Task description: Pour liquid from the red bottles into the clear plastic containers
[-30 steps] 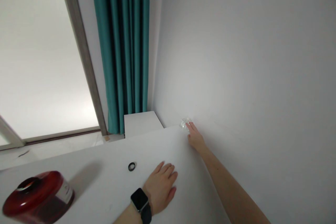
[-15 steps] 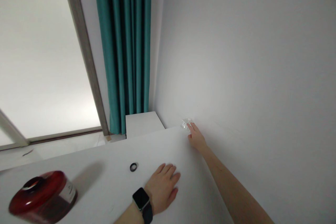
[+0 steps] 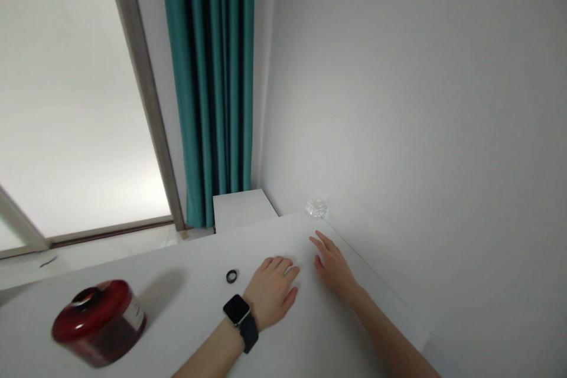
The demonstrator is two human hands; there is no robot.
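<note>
On the white table [image 3: 199, 331] my left hand [image 3: 271, 290] lies palm down with its fingers apart, a black smartwatch [image 3: 237, 309] on its wrist. Just left of its fingers is a small black ring [image 3: 231, 276]. My right hand [image 3: 333, 264] holds nothing; its fingers are spread over the table near the wall. Beyond its fingertips, in the far corner against the wall, sits a crumpled clear plastic piece [image 3: 316, 208], apart from the hand. To the left stands a dark red, glossy, round bottle [image 3: 100, 322] with a short neck and a pale label.
A plain white wall [image 3: 398, 100] runs along the table's right edge. Behind the far edge are a white box-like surface [image 3: 243, 209], a teal curtain [image 3: 217, 88] and a frosted sliding door [image 3: 80, 100] with a grey frame.
My right hand has let go of the clear plastic and drawn back towards me, leaving it in the corner. My left hand has shifted slightly away from me, nearer the black ring.
</note>
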